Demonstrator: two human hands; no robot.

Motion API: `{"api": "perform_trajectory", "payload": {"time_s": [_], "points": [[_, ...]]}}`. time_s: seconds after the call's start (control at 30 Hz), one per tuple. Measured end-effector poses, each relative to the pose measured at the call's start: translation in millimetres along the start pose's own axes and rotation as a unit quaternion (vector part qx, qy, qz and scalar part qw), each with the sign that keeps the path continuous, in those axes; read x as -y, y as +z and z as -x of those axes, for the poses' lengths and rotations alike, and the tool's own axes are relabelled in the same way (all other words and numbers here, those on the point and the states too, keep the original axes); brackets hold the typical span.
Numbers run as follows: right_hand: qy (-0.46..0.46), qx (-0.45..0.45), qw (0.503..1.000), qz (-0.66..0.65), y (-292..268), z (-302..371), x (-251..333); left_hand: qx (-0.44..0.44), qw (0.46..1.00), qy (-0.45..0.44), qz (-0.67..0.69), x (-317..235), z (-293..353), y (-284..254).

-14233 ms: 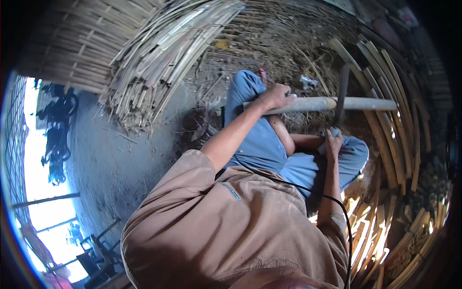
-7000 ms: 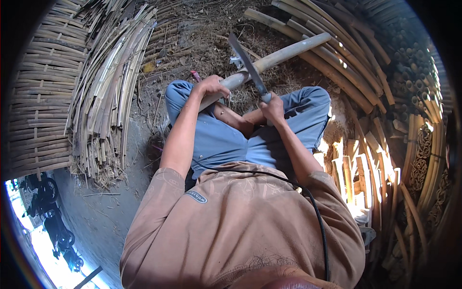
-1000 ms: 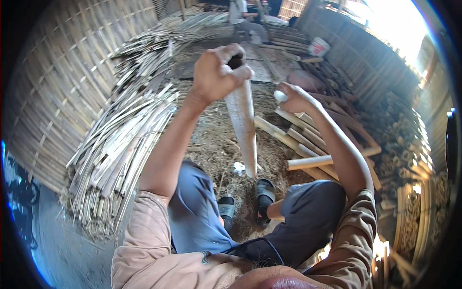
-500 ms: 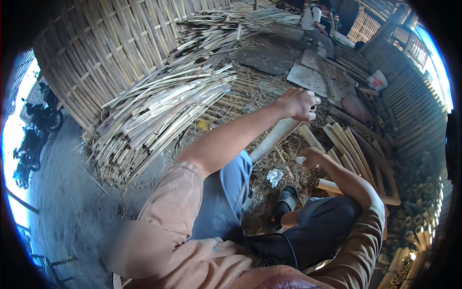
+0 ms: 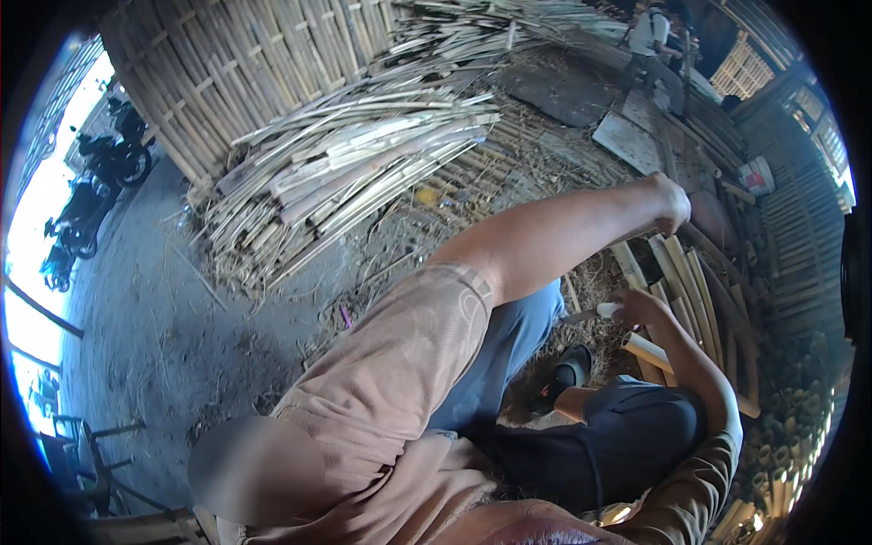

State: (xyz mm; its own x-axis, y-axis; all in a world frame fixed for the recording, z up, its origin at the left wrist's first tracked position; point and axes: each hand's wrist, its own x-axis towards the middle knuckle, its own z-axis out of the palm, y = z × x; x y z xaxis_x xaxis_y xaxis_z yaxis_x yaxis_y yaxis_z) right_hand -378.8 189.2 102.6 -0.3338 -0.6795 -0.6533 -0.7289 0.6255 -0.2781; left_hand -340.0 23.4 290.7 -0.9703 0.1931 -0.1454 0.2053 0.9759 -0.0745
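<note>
My left arm stretches far out to the right, ending in my left hand point(image 5: 672, 205) near the cut bamboo. The hand is bent downward and its fingers are turned out of sight, so I cannot see what they touch. Closer to me, my right hand point(image 5: 639, 309) is closed around the white handle of a knife point(image 5: 579, 317), its dull blade pointing left toward my knee. Split bamboo lengths point(image 5: 688, 282) lie just beyond the right hand. A pale bamboo piece point(image 5: 649, 351) lies below it, near my sandaled foot point(image 5: 572, 365).
A big heap of bamboo strips point(image 5: 354, 173) lies at the left, by a woven bamboo wall point(image 5: 245, 73). Motorcycles point(image 5: 100, 195) stand at the far left. A person point(image 5: 649, 41) is in the back right, with a white bucket point(image 5: 756, 176) nearer. Bamboo poles point(image 5: 781, 472) are stacked at right.
My left hand has moved right and its fingers have turned out of sight. The view has shifted left. My left arm and knee now cover the crumpled white scrap and leaning bamboo piece.
</note>
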Motion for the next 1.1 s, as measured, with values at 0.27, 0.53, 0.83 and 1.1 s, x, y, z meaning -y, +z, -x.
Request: {"api": "perform_trajectory", "payload": {"time_s": [0.27,0.53,0.83,1.1], "points": [[-0.096,-0.017,0.986,0.137,-16.6,19.6,56.0,-0.062,0.997,0.007,0.049,12.3,20.6,22.2],[-0.136,0.043,0.987,0.077,-22.2,39.8,77.6,-0.115,0.988,-0.063,0.077,60.3,30.4,30.3],[-0.057,0.12,0.988,0.081,-15.9,-8.3,43.8,-0.165,0.978,-0.094,0.087,68.5,8.8,48.6],[-0.091,0.112,0.99,0.001,-26.2,-40.6,4.5,-0.221,0.965,-0.11,0.091,74.0,-14.1,51.4]]}}
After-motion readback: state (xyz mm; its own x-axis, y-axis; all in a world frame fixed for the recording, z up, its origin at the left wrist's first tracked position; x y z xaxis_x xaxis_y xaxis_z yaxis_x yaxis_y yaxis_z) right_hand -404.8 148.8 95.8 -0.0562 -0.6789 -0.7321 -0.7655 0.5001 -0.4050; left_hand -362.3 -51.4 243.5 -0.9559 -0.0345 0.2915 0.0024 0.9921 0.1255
